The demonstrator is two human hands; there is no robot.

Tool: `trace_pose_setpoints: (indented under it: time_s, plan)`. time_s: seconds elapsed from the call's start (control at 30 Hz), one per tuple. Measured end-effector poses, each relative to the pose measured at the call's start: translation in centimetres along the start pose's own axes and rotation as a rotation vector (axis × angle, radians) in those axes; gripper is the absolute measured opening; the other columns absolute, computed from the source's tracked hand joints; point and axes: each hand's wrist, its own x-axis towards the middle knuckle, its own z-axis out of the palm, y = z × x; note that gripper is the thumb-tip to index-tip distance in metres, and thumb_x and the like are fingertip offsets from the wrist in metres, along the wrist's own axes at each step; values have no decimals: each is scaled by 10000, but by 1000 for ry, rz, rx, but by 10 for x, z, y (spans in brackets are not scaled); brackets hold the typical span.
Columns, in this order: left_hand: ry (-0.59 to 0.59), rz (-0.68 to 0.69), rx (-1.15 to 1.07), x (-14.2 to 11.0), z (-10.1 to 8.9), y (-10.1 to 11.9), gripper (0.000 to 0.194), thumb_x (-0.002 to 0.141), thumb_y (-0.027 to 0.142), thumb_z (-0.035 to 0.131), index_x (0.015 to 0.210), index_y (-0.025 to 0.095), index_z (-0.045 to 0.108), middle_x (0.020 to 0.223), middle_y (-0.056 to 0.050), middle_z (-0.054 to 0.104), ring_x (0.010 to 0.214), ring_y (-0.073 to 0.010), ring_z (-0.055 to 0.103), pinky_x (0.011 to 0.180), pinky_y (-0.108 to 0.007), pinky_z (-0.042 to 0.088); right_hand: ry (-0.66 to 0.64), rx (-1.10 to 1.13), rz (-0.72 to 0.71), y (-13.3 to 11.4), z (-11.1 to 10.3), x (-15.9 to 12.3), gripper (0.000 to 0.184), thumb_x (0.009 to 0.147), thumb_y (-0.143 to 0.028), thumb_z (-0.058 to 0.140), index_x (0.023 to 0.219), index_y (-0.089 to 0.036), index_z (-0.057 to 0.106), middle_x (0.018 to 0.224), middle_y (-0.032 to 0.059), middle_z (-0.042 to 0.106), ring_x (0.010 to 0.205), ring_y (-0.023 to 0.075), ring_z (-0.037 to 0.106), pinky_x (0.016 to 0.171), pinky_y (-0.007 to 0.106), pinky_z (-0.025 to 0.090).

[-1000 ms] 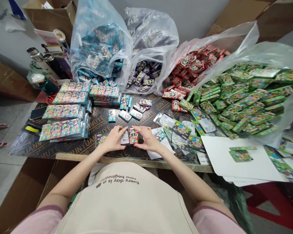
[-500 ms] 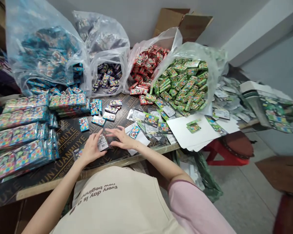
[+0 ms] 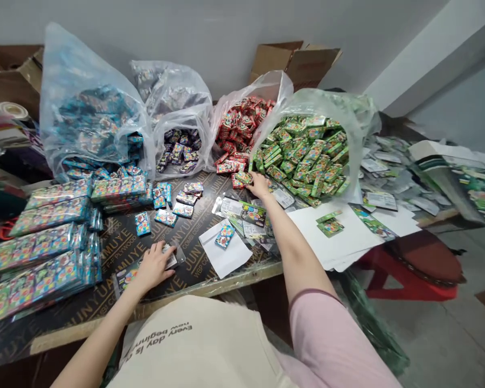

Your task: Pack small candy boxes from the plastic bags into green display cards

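My left hand lies flat near the table's front edge, fingers pressed down on a small clear-wrapped packet. My right arm stretches far across the table. My right hand is at the mouth of the plastic bag of green packets, with its fingers closed on a small green and red packet. A bag of red packets stands just to the left of that hand. A few blue packets lie loose on the dark board between my hands.
Bags of blue packets and purple packets stand at the back. Wrapped bundles are stacked at the left. White sheets and loose cards lie at the right. A red stool stands under the table's right end.
My right hand left the packet in front of me and reached out to the green and red packets at the back. My left hand stayed on the packet. My view swung rightward.
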Motion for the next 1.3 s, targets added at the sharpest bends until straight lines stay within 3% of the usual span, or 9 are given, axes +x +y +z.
trace_pose_setpoints:
  time_s: [0.13, 0.27, 0.4, 0.5, 0.7, 0.83, 0.97, 1.1, 1.3]
  plan:
    - [235, -31, -305, 5, -5, -3, 744, 762, 450, 684, 1413, 249, 384, 1363, -152, 429, 1288, -313, 399, 1079, -506, 297, -12, 438, -132, -54, 16, -23, 372, 812, -483, 541, 934, -160, 679, 912, 105, 654, 907, 258, 561, 799, 356, 410]
    - [435, -99, -720, 21, -21, 6, 667, 779, 474, 653, 1369, 240, 445, 1334, -113, 491, 1244, -261, 468, 1042, -411, 369, -358, 659, -387, -127, 25, -81, 463, 852, -566, 456, 657, -178, 616, 652, 13, 578, 670, 163, 526, 652, 275, 402]
    - [233, -185, -1120, 33, -32, 18, 390, 698, 477, 711, 917, 154, 713, 884, -66, 680, 838, -206, 619, 771, -304, 466, -820, 660, -732, -182, 19, -132, 461, 907, -534, 412, 683, -178, 602, 627, -8, 547, 617, 136, 488, 627, 265, 405]
    - [110, -283, -1407, 31, -33, 22, 374, 639, 481, 751, 559, 130, 648, 528, 6, 564, 528, -103, 492, 559, -232, 373, -684, 674, -733, -202, 19, -153, 441, 935, -516, 373, 883, -175, 648, 825, 49, 638, 778, 184, 575, 748, 324, 455]
    - [272, -533, -1833, 24, -26, 17, 392, 495, 456, 847, 595, 124, 664, 577, -11, 622, 523, -103, 526, 554, -234, 411, -319, 636, -804, -218, 33, -189, 849, 694, -531, 720, 1411, -238, 374, 1403, 137, 443, 1299, 307, 411, 1051, 471, 342]
    - [270, -438, -1637, 16, -19, 6, 450, 625, 551, 746, 782, 130, 725, 755, -75, 697, 682, -183, 616, 679, -302, 472, -172, 558, -761, -220, 37, -199, 681, 689, -394, 705, 1310, -238, 473, 1239, 106, 580, 1178, 289, 518, 1012, 448, 351]
    - [309, -217, -832, -5, -11, -18, 782, 588, 534, 778, 1269, 201, 585, 1192, -120, 629, 1118, -312, 538, 1000, -450, 368, -108, 431, -727, -202, 44, -193, 648, 636, -380, 727, 1225, -215, 514, 1175, 102, 626, 1124, 301, 552, 1028, 473, 277]
    - [149, -87, -283, -20, 5, -34, 1136, 506, 396, 838, 1478, 201, 284, 1236, -134, 539, 1165, -330, 468, 1047, -492, 294, -257, 324, -790, -183, 61, -198, 695, 653, -386, 735, 1279, -223, 481, 1232, 105, 616, 1199, 316, 512, 1072, 508, 177]
    - [154, -2, -294, -18, 22, -32, 1176, 568, 323, 761, 1518, 214, 76, 1167, -97, 502, 1098, -297, 481, 999, -443, 360, -627, 496, -805, -182, 78, -206, 888, 674, -493, 738, 1424, -234, 341, 1420, 143, 475, 1305, 313, 442, 1089, 516, 215]
